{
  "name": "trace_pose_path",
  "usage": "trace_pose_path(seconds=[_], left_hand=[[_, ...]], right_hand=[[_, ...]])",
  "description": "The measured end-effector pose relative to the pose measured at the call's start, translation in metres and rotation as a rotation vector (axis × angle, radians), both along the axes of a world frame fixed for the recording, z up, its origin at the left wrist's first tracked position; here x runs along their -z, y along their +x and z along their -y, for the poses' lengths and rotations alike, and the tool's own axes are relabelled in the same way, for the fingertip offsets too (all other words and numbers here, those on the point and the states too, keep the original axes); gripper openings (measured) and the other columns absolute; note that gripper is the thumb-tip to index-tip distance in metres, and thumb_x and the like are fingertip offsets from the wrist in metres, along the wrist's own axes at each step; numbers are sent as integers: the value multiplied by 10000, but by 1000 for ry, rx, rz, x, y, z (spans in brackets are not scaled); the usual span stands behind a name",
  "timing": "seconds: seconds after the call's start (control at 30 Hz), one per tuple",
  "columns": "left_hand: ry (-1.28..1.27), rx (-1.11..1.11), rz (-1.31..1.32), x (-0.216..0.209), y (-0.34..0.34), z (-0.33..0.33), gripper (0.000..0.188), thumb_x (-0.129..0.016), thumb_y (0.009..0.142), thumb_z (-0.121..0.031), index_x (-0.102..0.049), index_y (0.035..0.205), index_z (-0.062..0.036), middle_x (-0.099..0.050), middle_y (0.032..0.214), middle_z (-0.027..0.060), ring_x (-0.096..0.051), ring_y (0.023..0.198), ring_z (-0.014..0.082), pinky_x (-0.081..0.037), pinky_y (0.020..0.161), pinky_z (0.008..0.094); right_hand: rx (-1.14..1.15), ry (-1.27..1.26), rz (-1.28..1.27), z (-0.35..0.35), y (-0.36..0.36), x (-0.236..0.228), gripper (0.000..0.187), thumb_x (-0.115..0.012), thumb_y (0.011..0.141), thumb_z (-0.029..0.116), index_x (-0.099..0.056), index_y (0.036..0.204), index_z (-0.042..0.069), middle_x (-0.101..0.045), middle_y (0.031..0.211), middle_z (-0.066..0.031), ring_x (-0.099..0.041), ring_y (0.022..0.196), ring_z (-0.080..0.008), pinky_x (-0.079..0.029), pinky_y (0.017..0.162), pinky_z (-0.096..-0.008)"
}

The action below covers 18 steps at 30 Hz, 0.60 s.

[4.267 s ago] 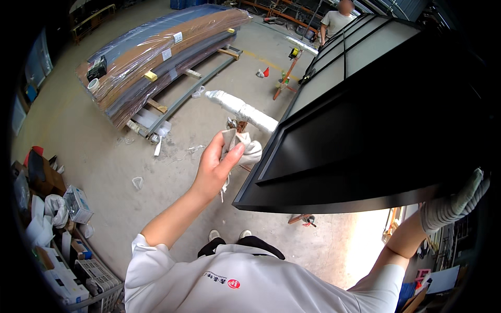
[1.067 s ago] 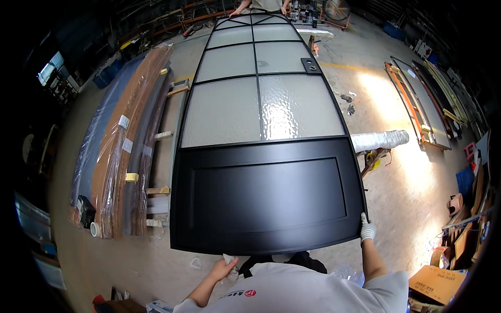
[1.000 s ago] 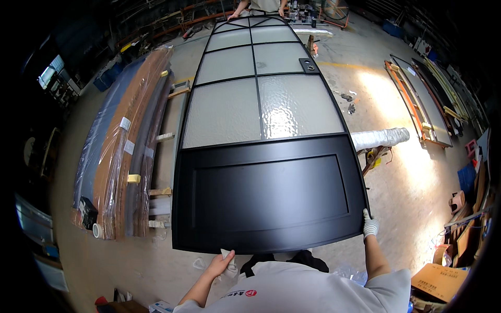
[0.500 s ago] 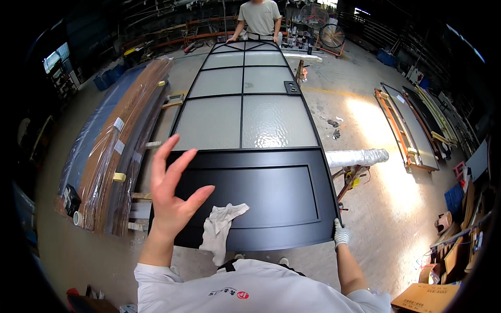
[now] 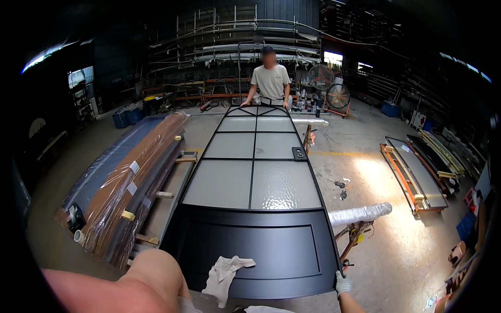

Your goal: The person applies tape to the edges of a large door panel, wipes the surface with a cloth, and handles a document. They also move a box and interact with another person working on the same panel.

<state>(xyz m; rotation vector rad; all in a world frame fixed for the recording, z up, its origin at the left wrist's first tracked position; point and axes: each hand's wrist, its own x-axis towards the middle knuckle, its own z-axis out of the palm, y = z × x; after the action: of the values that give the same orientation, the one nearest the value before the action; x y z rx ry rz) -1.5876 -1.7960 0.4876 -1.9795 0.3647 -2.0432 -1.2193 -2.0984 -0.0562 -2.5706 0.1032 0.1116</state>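
Dim workshop with a grey concrete floor [image 5: 386, 271], sunlit toward the right, and a long, plastic-wrapped stack of brown and blue panels [image 5: 130, 182] to the left. Across the middle, stretching away lengthwise: a tall black-framed glass door [image 5: 261, 229], lying flat, solid lower section nearest. At the far end, a pale-shirted, dark-capped person [image 5: 270, 83], both hands at the frame. At the near right corner, a right hand [image 5: 343, 284] gloved in white-and-grey stripes, apparently curled around the door's side edge, fingers underneath hidden. At lower left, a bare left arm [image 5: 156, 276] bent close to the camera; left hand out of view, so cannot tell its grip. On the near black section, a crumpled off-white cloth [image 5: 223, 276], loose, lower end reaching past the near edge: likely to slide to the floor with any tilt or jolt. Jutting from beneath the right side, a silver foil-wrapped bar [image 5: 360, 214] by a rusty metal stand [image 5: 356, 237]; contact with the door hidden. Possible trouble from uneven lifting, only one near corner visibly held: twisted frame, strained glass, or black finish scuffed on the bar.
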Motion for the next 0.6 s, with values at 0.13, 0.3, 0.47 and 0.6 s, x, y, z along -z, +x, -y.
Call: trace_pose_path(seconds=[0.13, 0.3, 0.47, 0.6], left_hand=[[-32, -66, -19, 4, -13, 5, 585, -667, 733, -440, -476, 1185, -122, -399, 1281, 145, -409, 1177, 310, -310, 1016, 447], [-66, -18, -9, 4, -4, -9, 562, -661, 737, -427, -483, 1174, -121, -407, 1259, 137, -412, 1158, 304, -309, 1012, 444], [-57, -135, -49, -5, -18, 3, 540, -655, 741, -414, -489, 1163, -121, -415, 1237, 129, -415, 1139, 298, -308, 1009, 441], [-77, -202, -100, -13, -23, -4, 523, -650, 744, -404, -494, 1154, -121, -421, 1219, 122, -418, 1124, 293, -307, 1006, 439]], right_hand=[[-71, 32, -77, -16, -8, -20, 557, -650, 764, 479, -651, 998, -26, -656, 863, -233, -626, 860, -374, -475, 799, -426], [-261, 161, 413, -7, -13, -80, 675, -779, 595, 151, -455, 1170, 9, -464, 1183, -206, -458, 1104, -373, -385, 950, -391], [-963, 1050, 132, -83, -90, -377, 228, -577, 889, 223, -633, 911, 4, -629, 846, -87, -578, 786, -151, -468, 750, -308], [-1651, 1357, 214, -106, -134, -500, 248, -600, 866, 290, -597, 811, 49, -628, 822, -118, -612, 805, -218, -485, 770, -382]])
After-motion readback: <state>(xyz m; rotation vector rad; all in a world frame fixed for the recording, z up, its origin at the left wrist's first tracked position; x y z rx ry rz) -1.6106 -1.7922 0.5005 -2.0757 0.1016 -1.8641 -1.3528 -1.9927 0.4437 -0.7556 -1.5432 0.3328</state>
